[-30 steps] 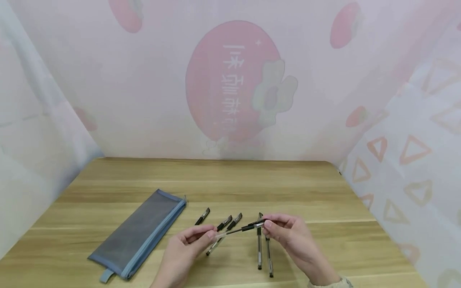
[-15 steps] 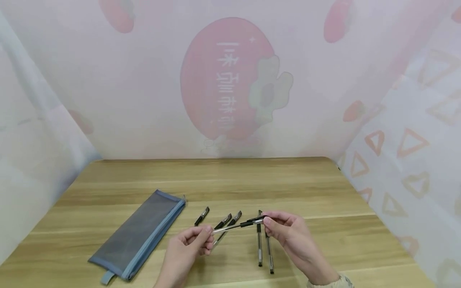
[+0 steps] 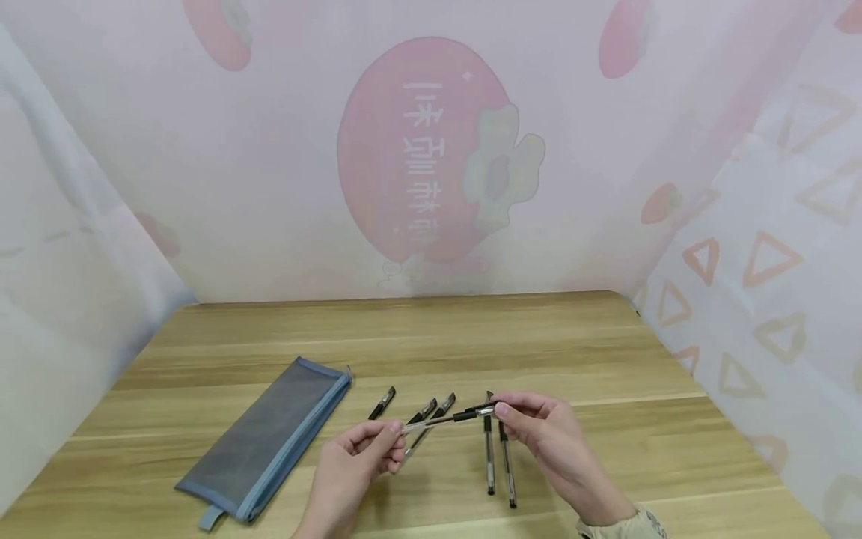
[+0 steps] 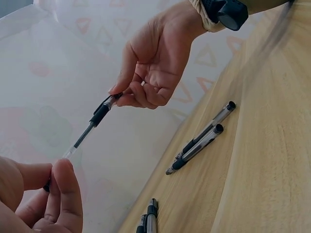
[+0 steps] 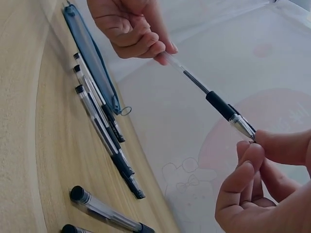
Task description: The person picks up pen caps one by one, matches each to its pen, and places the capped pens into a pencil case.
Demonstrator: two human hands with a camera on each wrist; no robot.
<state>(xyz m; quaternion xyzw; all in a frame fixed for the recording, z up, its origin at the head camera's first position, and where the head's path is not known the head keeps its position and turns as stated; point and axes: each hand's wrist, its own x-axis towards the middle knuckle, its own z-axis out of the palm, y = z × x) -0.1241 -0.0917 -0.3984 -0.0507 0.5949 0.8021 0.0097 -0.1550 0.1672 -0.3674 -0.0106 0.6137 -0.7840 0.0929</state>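
A clear gel pen with a black rubber grip (image 3: 465,415) is held above the table, slanting up toward the right. My left hand (image 3: 353,464) pinches its rear end between thumb and fingers. At the capped tip, my right hand (image 3: 552,445) pinches the clipped cap; the right wrist view shows thumb and index finger right at its end. The refill shows dark through the barrel (image 5: 197,82). Below the right hand lie two similar pens, one pen (image 3: 489,460) beside another pen (image 3: 509,475). Behind the left hand are three more, including a pen (image 3: 381,403), partly hidden.
A grey-blue mesh pencil case (image 3: 259,438) with a zip along its right side lies on the left of the wooden table (image 3: 404,337). Printed pale curtains (image 3: 283,187) hang behind the table and along both sides. A dark band (image 4: 226,12) is on the right wrist.
The left fingers have curled in more at the pen's rear end since a second ago. Both hands otherwise stay nearly in place, and the head view has shifted slightly.
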